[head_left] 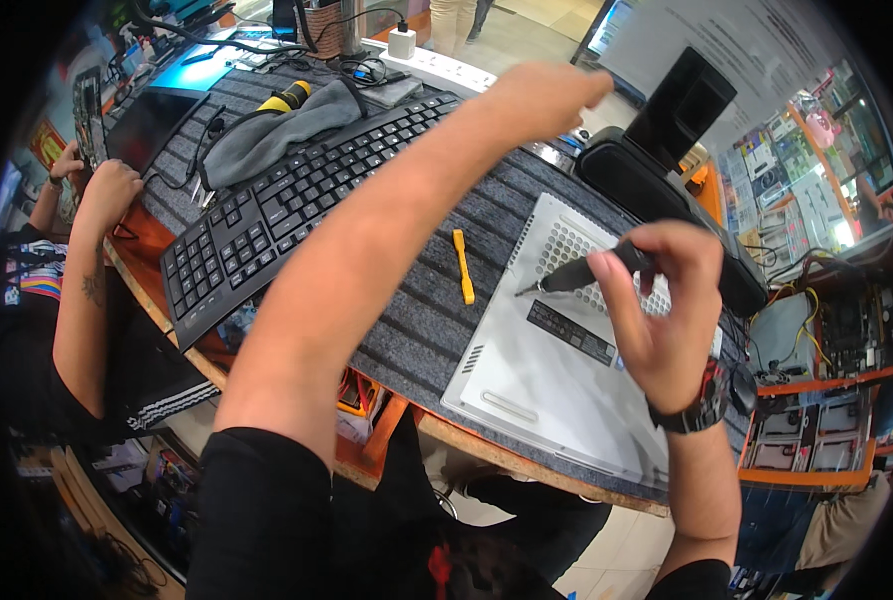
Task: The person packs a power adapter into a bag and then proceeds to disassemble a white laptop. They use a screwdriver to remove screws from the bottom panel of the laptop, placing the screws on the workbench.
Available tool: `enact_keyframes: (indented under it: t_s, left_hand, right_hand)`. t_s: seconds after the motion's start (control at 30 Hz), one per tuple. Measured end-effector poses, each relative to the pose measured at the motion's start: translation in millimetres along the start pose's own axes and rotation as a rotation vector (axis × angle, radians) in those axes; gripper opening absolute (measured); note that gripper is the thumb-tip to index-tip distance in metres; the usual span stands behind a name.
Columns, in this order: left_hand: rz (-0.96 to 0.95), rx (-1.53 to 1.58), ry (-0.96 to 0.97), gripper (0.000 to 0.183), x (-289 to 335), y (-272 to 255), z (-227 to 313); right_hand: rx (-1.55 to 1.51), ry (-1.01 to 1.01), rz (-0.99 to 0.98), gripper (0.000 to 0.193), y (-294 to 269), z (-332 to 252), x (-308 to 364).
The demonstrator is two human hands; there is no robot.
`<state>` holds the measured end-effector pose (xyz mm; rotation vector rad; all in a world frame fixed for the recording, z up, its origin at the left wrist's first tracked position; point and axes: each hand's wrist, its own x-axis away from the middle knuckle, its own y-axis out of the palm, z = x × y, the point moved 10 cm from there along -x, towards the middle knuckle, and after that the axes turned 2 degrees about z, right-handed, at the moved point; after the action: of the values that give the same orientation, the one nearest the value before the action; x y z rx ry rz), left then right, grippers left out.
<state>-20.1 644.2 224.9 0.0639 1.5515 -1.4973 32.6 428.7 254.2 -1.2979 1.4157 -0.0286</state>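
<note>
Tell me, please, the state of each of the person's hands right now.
Left hand: blurred; whether open or closed cannot be told.
Right hand: holding a black screwdriver.

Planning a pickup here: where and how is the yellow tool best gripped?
Probably by the slim middle, from above, pinching left and right: the yellow tool lies flat on the ribbed mat, its length running near to far, and its ends are wider.
</note>
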Motion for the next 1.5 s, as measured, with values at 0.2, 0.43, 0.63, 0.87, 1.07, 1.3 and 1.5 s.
enact_keyframes:
  t_s: [0.2, 0.43, 0.63, 0.87, 1.07, 1.3, 1.5]
  left_hand:
    - [-0.024, 0.202, -0.084, 0.017, 70, -72, 21]
    - [-0.264, 0.371, -0.187, 0.025, 161, -46, 53]
    - [-0.425, 0.521, -0.096, 0.033, 177, -21, 64]
    - [-0.373, 0.485, -0.052, 0.031, 179, -27, 74]
    - [-0.341, 0.486, -0.019, 0.029, 178, -27, 72]
    - [-0.365, 0.487, -0.035, 0.027, 177, -27, 71]
    - [-0.319, 0.536, -0.024, 0.024, 177, -24, 71]
  right_hand:
    - [0.263, -0.048, -0.617, 0.022, 48, -9, -42]
    - [0.450, 0.018, -0.992, 0.024, 65, -11, -48]
    - [0.261, -0.101, -0.823, 0.027, 55, -14, -58]
    - [0.145, -0.145, -0.857, 0.022, 61, -23, -49]
    - [0.185, -0.139, -0.900, 0.025, 63, -17, -51]
    - [0.202, -0.127, -0.888, 0.021, 63, -18, -47]
    - [0.198, -0.070, -0.872, 0.020, 58, -19, -53]
